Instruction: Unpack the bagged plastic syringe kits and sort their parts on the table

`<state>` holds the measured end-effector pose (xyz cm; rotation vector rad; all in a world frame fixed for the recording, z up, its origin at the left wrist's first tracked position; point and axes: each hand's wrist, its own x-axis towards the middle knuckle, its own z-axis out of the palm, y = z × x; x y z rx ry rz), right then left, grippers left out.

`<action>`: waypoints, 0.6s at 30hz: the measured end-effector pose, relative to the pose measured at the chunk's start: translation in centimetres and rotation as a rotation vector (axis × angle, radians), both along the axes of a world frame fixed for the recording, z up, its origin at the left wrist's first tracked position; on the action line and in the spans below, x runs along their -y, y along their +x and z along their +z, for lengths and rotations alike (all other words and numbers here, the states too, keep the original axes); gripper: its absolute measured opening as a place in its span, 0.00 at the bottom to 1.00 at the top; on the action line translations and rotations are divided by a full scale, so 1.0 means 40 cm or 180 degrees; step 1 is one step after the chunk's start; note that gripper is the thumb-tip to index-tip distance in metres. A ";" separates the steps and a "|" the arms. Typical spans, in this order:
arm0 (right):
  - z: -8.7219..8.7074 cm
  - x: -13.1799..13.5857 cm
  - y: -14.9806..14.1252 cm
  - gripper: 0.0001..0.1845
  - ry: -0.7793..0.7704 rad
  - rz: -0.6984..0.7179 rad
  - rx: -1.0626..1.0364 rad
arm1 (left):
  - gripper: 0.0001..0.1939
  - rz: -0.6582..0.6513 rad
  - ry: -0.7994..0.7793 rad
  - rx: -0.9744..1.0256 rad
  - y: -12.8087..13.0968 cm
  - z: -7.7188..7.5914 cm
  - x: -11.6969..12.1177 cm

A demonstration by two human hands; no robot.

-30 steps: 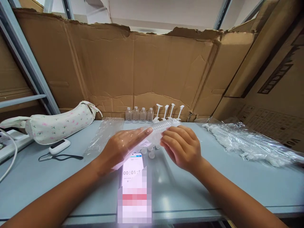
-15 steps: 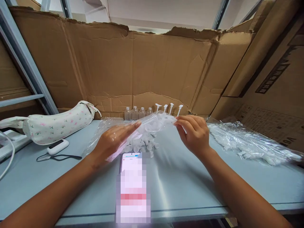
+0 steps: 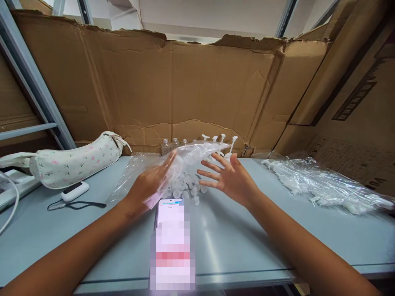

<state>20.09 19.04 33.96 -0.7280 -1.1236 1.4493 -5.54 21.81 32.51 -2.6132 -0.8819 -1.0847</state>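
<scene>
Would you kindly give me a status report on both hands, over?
Left hand holding clear bag. Right hand open beside it. Small whitish pieces heaped; phone in front of them.

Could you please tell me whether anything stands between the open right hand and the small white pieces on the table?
Nothing visible stands between the right hand and the near right side of the small white pieces. The clear plastic bag, held in the left hand, overlaps their far left side in this view.
</scene>
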 end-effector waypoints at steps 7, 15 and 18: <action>-0.006 -0.025 0.006 0.19 -0.0210 -0.0267 -0.0612 | 0.35 -0.0470 0.0133 -0.0378 0.033 0.005 0.003; -0.004 -0.059 0.066 0.07 -0.0363 -0.0688 -0.0869 | 0.19 0.0007 0.0244 -0.0367 -0.011 -0.001 -0.038; 0.000 -0.065 0.086 0.06 -0.0323 -0.0876 -0.0884 | 0.19 0.0218 -0.0087 -0.0304 -0.027 0.008 -0.045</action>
